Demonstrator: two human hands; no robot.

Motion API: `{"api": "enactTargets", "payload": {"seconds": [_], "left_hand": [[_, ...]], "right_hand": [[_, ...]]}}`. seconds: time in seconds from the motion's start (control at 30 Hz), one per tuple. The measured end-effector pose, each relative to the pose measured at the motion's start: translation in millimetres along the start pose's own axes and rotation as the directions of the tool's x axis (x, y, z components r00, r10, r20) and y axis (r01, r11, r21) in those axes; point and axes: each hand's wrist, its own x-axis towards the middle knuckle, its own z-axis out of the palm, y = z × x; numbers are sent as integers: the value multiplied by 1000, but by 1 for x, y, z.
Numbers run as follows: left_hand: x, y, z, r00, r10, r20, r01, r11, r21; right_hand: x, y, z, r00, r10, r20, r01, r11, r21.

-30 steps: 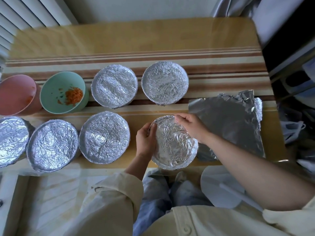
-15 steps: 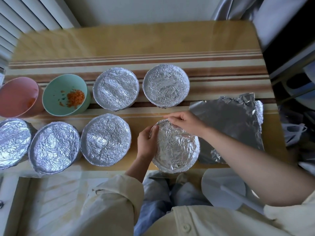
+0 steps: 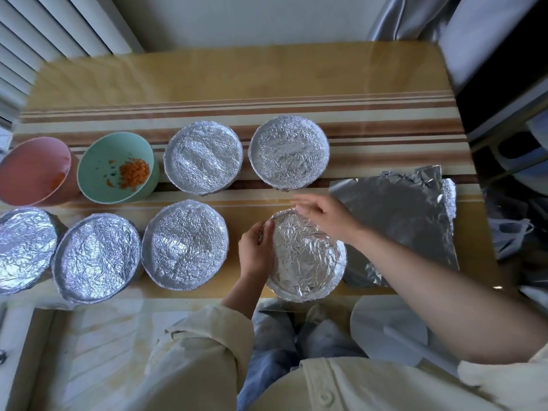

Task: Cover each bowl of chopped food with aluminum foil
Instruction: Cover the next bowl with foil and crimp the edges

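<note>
Foil seals five bowls (image 3: 184, 244); the near bowl (image 3: 305, 259), at the table's (image 3: 237, 81) front edge, appears nearly finished. Left hand (image 3: 255, 253) pinches its foil rim; right hand (image 3: 323, 215) hovers above, fingers loosely extended. Green bowl (image 3: 98, 161) and pink bowl (image 3: 32, 170) are uncovered.

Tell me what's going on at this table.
A person is wrapping foil over bowls. The left hand grips the left rim of the near foil-covered bowl, while the right hand is at its far rim, its grip too blurred to read. Five other bowls are covered; the green bowl and pink bowl are not. Spare foil lies at right.
</note>
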Motion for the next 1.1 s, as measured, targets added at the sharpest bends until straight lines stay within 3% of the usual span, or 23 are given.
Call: {"api": "enactTargets", "payload": {"seconds": [0.07, 0.13, 0.23, 0.57, 0.73, 0.87, 0.97, 1.1], "left_hand": [[-6, 0, 2, 995, -51, -89, 48, 998, -34], [-16, 2, 5, 980, -93, -177, 83, 995, -60], [-32, 1, 11, 957, -130, -260, 102, 988, -119], [-39, -6, 21, 917, -187, -353, 114, 969, -219], [-42, -6, 20, 923, -202, -328, 121, 961, -249], [-41, -5, 18, 929, -197, -312, 124, 963, -239], [-42, -3, 18, 932, -196, -306, 122, 962, -245], [-42, 1, 20, 925, -186, -330, 114, 967, -226]], "right_hand": [[-13, 5, -2, 977, 0, -212, 6, 1000, 28], [-28, 14, 3, 906, 22, -423, 13, 997, 79], [-46, 23, 22, 832, 146, -535, -50, 980, 190], [-41, 29, 41, 813, 219, -540, -84, 961, 263], [-37, 28, 22, 919, 246, -308, -125, 923, 363], [-31, 24, 8, 962, 203, -184, -140, 941, 307], [-25, 24, 15, 963, 190, -191, -150, 966, 209], [-24, 29, 21, 947, 188, -261, -126, 963, 236]]}}
